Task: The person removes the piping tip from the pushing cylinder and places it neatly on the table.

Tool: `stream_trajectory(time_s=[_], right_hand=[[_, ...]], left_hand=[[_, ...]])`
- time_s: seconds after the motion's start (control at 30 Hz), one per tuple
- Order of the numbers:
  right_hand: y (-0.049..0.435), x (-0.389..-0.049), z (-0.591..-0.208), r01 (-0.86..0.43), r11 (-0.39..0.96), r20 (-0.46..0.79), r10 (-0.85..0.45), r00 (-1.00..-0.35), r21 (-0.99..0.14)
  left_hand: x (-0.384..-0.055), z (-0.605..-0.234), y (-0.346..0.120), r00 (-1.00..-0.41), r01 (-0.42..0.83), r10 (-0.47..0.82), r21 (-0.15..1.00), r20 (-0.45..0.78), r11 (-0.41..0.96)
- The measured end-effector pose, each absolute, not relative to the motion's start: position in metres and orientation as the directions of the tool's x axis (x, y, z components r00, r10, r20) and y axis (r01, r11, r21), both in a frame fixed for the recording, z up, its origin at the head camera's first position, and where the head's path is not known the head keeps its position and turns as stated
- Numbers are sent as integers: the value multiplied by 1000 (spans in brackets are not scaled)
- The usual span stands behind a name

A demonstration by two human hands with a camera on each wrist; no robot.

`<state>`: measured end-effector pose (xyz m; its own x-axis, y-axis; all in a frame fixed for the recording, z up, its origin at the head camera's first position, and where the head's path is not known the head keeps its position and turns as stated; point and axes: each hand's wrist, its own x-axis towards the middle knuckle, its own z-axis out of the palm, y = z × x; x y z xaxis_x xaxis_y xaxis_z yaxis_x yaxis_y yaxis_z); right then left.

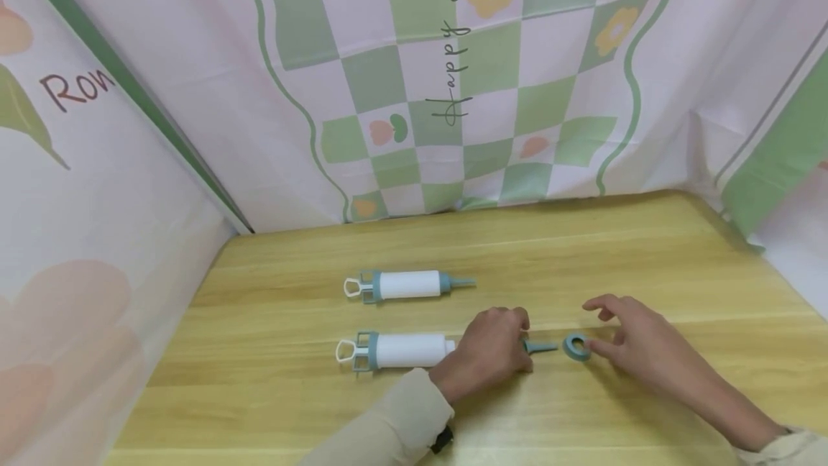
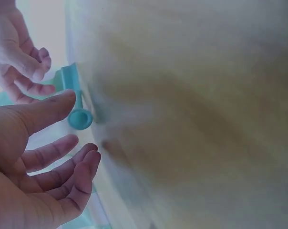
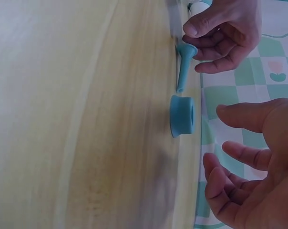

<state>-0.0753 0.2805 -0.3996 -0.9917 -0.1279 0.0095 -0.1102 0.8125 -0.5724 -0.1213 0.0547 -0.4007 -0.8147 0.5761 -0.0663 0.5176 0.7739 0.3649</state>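
On the table a white syringe-like tube [image 1: 410, 351] with a teal collar and a white pull handle lies behind my left hand [image 1: 493, 344], which hides its front end. A teal nozzle [image 3: 185, 67] with a flared base lies at the left fingertips; those fingers are spread apart, and nothing is pinched between them. In line with its tip is a teal ring-shaped cap [image 3: 183, 116], standing on its side on the wood. My right hand [image 1: 647, 347] hovers beside this cap, thumb and fingers apart, holding nothing.
A second, fully assembled tube [image 1: 410, 285] with its nozzle on lies farther back on the wooden table [image 1: 272, 408]. Patterned cloth [image 1: 427, 78] hangs behind the table and along both sides.
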Motion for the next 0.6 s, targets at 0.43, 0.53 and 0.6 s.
stream_trajectory(time_s=[0.43,0.53,0.6], right_hand=[[274,-85,-392,-171,814,79,-153,-985,-555],[272,-87,-390,-185,813,88,-164,-983,-552],[271,-87,-390,-194,811,92,-173,-981,-552]], left_hand=[[-123,-384,35,-830,500,556,376,-50,780],[-123,-378,31,-828,508,560,384,-31,771],[-124,-374,28,-824,518,566,379,-19,767]])
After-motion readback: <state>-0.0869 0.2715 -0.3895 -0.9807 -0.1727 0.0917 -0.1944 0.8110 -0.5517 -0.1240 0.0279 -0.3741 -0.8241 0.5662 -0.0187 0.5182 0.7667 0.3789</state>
